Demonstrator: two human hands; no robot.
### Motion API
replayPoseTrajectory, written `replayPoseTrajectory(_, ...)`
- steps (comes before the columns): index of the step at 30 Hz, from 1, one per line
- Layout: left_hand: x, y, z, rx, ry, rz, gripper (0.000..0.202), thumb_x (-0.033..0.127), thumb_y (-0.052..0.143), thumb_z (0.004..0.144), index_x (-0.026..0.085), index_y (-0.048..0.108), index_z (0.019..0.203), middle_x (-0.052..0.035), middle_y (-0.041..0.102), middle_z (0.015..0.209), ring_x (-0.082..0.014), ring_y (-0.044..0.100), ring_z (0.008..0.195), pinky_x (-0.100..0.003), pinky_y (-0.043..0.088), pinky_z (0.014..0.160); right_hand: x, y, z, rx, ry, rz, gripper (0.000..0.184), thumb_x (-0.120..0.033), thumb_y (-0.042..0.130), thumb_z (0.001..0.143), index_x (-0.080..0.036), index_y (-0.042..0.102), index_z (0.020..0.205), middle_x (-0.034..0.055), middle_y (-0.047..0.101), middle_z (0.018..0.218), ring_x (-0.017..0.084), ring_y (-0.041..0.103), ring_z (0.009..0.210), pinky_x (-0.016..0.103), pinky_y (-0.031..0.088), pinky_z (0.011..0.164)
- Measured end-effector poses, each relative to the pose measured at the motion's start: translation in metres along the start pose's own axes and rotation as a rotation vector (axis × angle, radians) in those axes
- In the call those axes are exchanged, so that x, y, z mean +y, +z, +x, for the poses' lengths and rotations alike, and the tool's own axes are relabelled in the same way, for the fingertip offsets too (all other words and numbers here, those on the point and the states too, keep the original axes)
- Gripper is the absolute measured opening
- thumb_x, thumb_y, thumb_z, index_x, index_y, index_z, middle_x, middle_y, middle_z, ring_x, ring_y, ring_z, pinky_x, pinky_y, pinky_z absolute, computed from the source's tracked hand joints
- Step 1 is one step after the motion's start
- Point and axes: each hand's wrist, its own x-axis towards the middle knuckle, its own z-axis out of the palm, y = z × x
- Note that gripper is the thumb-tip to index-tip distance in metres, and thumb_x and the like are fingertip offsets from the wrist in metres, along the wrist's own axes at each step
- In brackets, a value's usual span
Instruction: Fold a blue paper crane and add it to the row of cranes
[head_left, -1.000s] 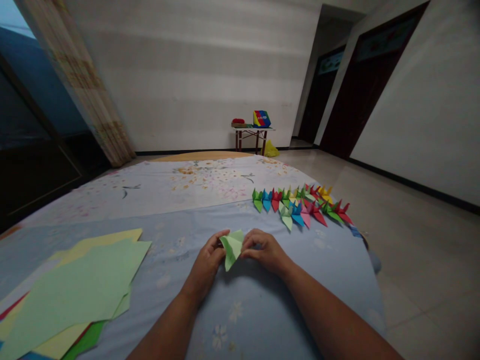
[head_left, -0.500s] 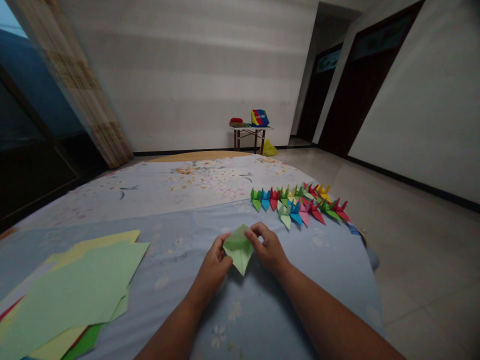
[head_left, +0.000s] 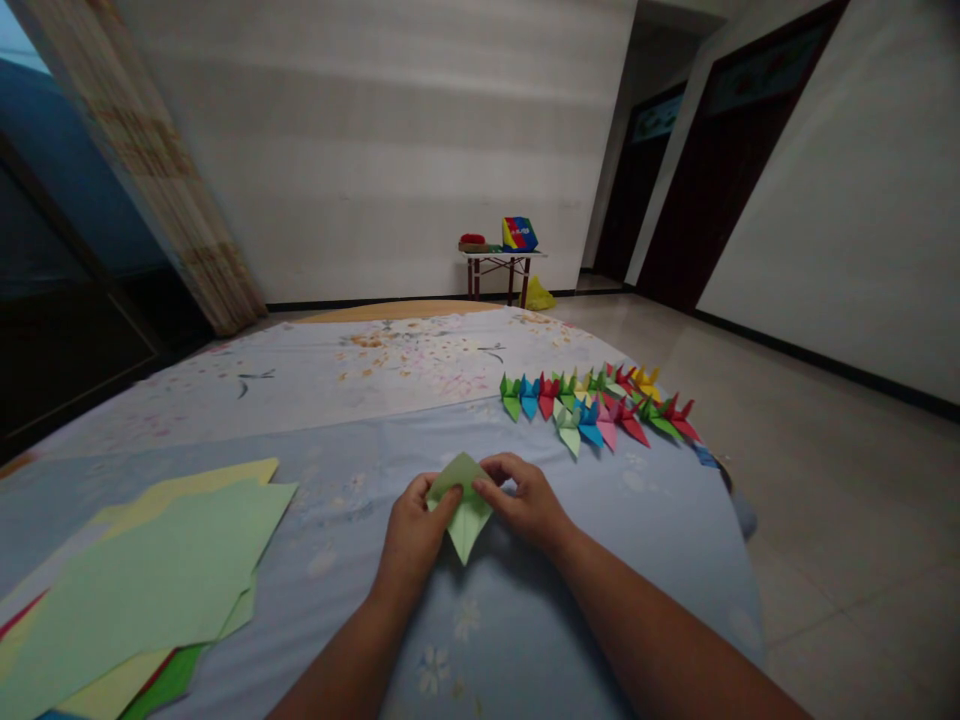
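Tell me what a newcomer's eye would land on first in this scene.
The bright rows of folded paper cranes stand out first, in red, blue, green and yellow, right of centre on the pale blue floral cloth. Just below them, at bottom centre, the left hand and right hand pinch a light green folded paper. At lower left lies a loose pile of coloured paper sheets, mostly pale green and yellow.

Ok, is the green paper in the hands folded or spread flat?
Folded: the green paper, held between left hand and right hand, comes to a point with layered edges, unlike the flat sheets nearby.
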Motion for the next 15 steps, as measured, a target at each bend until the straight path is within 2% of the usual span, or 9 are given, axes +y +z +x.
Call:
replayPoseTrajectory(3,-0.002,-0.001,0.001,0.009,-0.015,-0.011,0.033,0.041,0.070,0.062,0.016,0.060,0.082,-0.0002,0.064,0.064,-0.0173,0.059,0.056,-0.025,0.042,0.052,0.006,0.002,0.001,-0.032,0.156,0.093,0.017,-0.030,0.060,0.077,-0.016,0.064,0.085,0.0004,0.062,0.072,0.012,0.055,0.065,0.023,0.044,0.062)
replayPoseTrajectory(7,-0.004,-0.001,0.004,-0.036,-0.044,-0.020,0.036,0.041,0.069,0.061,0.015,0.062,0.085,-0.0023,0.067,0.066,-0.0181,0.060,0.057,-0.026,0.043,0.053,0.014,0.004,0.003,-0.063,0.315,0.306,0.023,-0.037,0.061,0.074,-0.015,0.064,0.080,0.0001,0.064,0.068,0.011,0.055,0.059,0.022,0.043,0.056)
replayPoseTrajectory(10,-0.002,-0.003,0.005,-0.083,-0.063,0.002,0.032,0.036,0.070,0.058,0.015,0.064,0.081,-0.0031,0.067,0.066,-0.0178,0.059,0.056,-0.026,0.042,0.053,0.016,0.005,0.003,-0.084,0.372,0.388,0.026,-0.040,0.064,0.071,-0.015,0.064,0.075,-0.0009,0.063,0.064,0.010,0.053,0.054,0.022,0.040,0.053)
replayPoseTrajectory(15,0.003,-0.010,0.007,-0.158,-0.101,0.046,0.022,0.029,0.073,0.055,0.014,0.067,0.070,-0.0003,0.062,0.056,-0.0150,0.053,0.049,-0.024,0.037,0.050,0.014,0.006,0.003,-0.100,0.392,0.464,0.028,-0.041,0.067,0.068,-0.014,0.064,0.073,-0.0015,0.062,0.062,0.009,0.051,0.051,0.021,0.038,0.051)
